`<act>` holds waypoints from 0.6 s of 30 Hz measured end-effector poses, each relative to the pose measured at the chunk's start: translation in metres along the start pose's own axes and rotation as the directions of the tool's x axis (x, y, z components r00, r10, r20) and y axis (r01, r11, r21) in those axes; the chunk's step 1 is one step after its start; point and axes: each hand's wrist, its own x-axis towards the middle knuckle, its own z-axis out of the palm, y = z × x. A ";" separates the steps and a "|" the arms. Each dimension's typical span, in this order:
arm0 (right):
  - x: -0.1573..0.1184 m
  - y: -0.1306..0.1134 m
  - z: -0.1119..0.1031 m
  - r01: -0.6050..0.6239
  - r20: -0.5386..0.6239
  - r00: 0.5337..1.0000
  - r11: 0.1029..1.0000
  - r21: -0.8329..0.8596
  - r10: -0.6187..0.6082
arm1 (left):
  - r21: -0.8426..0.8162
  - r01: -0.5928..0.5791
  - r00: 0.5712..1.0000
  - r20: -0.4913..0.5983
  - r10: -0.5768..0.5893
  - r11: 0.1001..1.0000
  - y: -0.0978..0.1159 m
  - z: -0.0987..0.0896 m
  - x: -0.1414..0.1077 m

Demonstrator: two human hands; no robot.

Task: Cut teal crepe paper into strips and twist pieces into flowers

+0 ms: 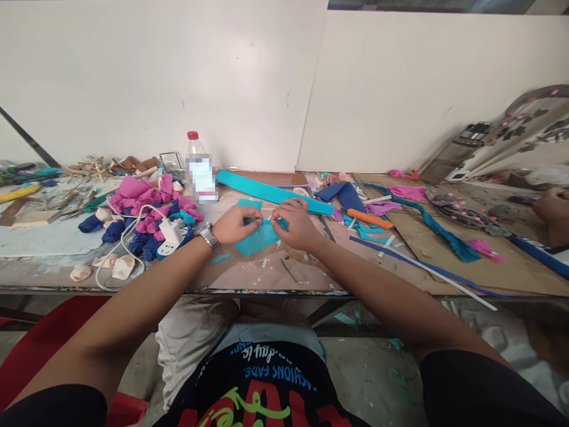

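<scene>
Both hands meet over the middle of the table, pinching the upper edge of a turquoise piece of fabric. My left hand, with a metal watch at the wrist, grips it between thumb and fingers. Just to its right, my right hand holds the same edge, fingers curled. The fabric hangs down onto the tabletop between them, and part of it shows above my left hand. Behind the hands, a long flat turquoise strip lies slantwise across the table.
Pink and blue fabric bundles, a white power plug with its cable and a red-capped bottle stand left. An orange-handled tool, a long white strip and cardboard lie right. Another person's hand is far right.
</scene>
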 end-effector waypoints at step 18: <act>0.003 0.002 -0.004 0.011 -0.294 0.956 0.996 0.092 0.017 | -0.111 0.106 0.987 -0.110 -0.118 0.988 -0.004 0.002 0.004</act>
